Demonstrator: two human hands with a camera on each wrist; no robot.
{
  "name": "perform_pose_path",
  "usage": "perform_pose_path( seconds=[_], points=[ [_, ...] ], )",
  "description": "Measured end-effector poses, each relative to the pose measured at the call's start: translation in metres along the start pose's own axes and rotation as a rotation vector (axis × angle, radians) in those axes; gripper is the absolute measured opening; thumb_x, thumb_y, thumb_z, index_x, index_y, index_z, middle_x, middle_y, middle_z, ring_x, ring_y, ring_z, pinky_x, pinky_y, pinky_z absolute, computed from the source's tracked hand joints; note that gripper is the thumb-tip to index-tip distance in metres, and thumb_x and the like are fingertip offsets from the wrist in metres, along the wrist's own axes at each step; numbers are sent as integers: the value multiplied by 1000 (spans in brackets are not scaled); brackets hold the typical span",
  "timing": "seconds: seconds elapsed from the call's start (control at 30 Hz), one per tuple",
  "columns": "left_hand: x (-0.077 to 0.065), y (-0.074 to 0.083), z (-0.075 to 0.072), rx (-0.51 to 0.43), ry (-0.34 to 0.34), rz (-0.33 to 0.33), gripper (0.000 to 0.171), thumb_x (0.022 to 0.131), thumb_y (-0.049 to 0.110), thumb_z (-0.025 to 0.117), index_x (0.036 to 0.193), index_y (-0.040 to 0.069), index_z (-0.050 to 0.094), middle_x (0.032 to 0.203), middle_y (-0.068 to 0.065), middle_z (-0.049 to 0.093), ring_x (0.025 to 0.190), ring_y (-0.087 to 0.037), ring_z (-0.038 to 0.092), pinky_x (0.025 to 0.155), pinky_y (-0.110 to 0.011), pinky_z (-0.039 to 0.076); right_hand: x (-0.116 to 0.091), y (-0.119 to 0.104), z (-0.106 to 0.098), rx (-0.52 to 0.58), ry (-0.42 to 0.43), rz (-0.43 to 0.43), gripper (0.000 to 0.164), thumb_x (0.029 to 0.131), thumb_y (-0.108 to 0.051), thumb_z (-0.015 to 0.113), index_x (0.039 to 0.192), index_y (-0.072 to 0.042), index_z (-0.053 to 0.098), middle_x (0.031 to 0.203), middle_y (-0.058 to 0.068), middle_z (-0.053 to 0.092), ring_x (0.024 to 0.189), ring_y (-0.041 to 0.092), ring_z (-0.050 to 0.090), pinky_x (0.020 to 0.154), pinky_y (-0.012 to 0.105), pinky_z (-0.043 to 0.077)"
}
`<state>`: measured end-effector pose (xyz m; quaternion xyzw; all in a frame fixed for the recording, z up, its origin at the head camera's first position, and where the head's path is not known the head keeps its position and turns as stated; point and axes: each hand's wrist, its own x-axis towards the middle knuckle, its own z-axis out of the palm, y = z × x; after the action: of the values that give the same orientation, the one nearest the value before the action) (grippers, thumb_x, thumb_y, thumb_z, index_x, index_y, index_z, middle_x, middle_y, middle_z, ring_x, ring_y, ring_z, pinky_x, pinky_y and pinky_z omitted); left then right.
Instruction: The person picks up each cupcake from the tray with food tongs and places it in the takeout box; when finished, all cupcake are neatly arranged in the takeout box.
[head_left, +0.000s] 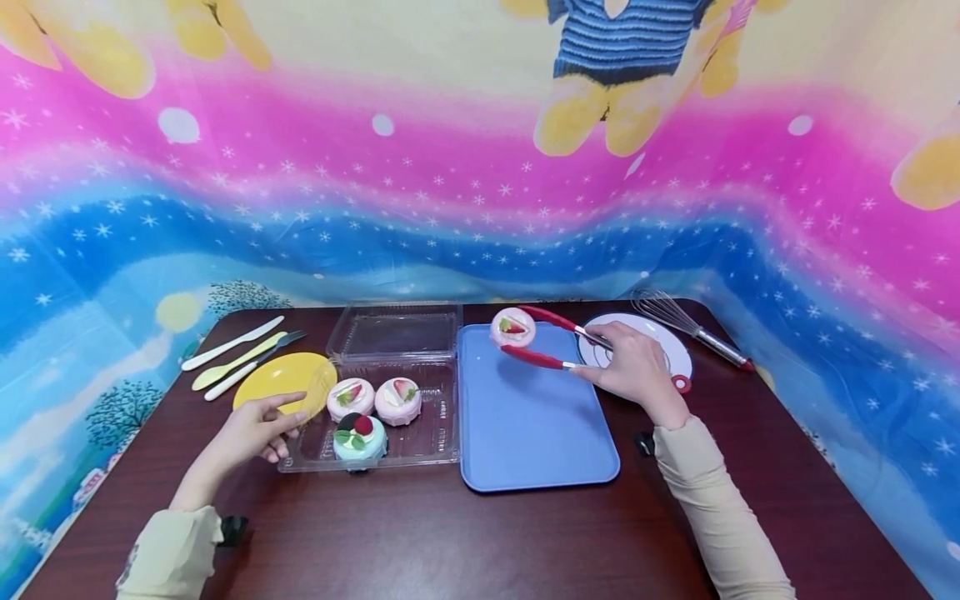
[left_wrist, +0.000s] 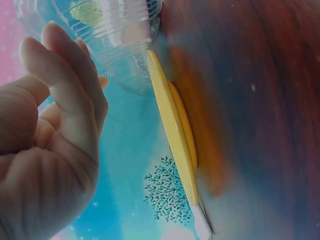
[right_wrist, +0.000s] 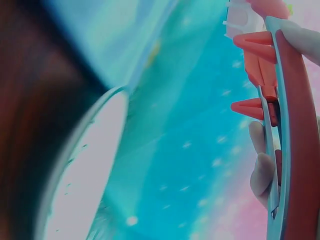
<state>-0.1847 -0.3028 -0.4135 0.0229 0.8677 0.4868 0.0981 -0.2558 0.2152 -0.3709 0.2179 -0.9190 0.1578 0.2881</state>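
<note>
My right hand (head_left: 633, 367) grips red-and-metal tongs (head_left: 534, 357). Between the tongs' red tips is a pink cake (head_left: 513, 327) topped with a strawberry slice, held over the far part of a blue tray (head_left: 536, 433). The right wrist view shows fingers around the tongs' red and steel handle (right_wrist: 300, 130). My left hand (head_left: 258, 427) hovers with loosely bent fingers beside a clear plastic box (head_left: 435, 408), overlapping the yellow plate's (head_left: 273, 375) near edge. Inside the box sit two pink strawberry cakes (head_left: 397, 402) and a mint-green cake (head_left: 360, 446) with berries.
Behind the box its clear lid (head_left: 397, 333) lies folded back. A white knife (head_left: 232, 342), a yellow-green spoon (head_left: 238, 361) and a fork (head_left: 255, 367) lie at the back left. At the back right are a white plate (head_left: 660, 337), partly behind my right hand, and a whisk (head_left: 701, 336).
</note>
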Motion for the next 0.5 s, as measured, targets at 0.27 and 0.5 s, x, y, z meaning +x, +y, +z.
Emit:
perform_pose_path(
  seconds=[0.27, 0.5],
  points=[
    [1, 2, 0, 13, 4, -9, 56, 90, 20, 57, 135, -5, 35, 71, -10, 58, 47, -19, 56, 47, -34, 53, 5, -41, -10, 34, 73, -229, 66, 55, -50, 82, 106, -10, 67, 91, 5, 66, 74, 18, 60, 55, 30, 50],
    [1, 1, 0, 18, 4, -7, 56, 90, 21, 57, 135, -5, 35, 72, -10, 58, 48, -19, 56, 47, -34, 53, 4, -73, -10, 59, 48, -361, 64, 53, -45, 83, 103, -10, 67, 93, 3, 65, 79, 16, 61, 54, 28, 49]
  ],
)
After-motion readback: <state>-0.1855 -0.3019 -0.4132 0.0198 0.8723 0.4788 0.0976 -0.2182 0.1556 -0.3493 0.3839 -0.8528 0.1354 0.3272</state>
